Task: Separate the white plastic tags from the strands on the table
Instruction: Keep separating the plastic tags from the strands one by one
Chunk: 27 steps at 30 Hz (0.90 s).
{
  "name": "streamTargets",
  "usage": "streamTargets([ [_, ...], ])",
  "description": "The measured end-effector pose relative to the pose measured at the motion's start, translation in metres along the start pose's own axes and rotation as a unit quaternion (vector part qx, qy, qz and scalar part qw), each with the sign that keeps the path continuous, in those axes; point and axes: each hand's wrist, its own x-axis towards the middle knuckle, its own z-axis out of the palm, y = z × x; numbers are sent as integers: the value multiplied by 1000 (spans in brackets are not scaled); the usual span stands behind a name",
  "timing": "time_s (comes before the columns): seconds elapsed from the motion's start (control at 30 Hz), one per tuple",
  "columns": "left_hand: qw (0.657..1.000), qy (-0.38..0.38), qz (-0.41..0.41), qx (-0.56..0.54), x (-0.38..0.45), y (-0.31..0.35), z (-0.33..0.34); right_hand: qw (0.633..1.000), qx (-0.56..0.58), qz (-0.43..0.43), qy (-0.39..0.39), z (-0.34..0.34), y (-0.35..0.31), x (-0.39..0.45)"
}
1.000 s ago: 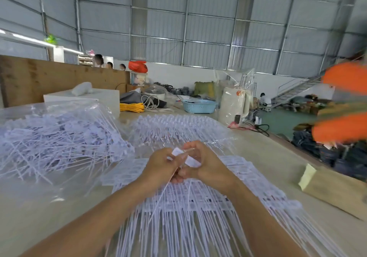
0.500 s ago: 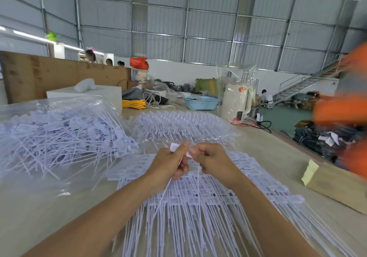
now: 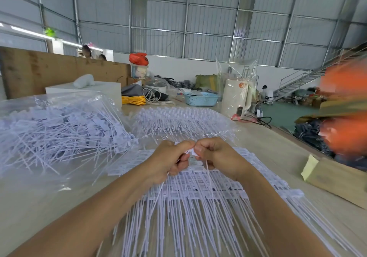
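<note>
We saw two bare forearms, with no sleeve, watch or band behind the fingers. The left hand [image 3: 168,161] and the right hand [image 3: 218,157] wore no gloves or rings, and the fingernails were short and unpainted.

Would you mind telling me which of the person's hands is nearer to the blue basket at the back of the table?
Right. The right hand is below and roughly in line with the blue basket; the left hand sits further to the left. Both pinch a white tag.

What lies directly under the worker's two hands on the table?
Under the left hand and right hand lie joined tag strips; the table beneath is covered.
</note>
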Motion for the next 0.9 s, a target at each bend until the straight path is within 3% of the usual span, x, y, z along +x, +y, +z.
streamTargets([
  [0.27, 997, -35, 25, 57, -5, 0, 4, 995, -82, 26, -43, -15, -1, -4],
  [0.77, 984, -165, 38, 53, -10, 8, 4, 987, 22, 71, -141, -31, -16, -16],
  [0.9, 981, -174, 48, 71, -8, 7, 5, 992, 39, 66, -101, -32, -16, -17],
])
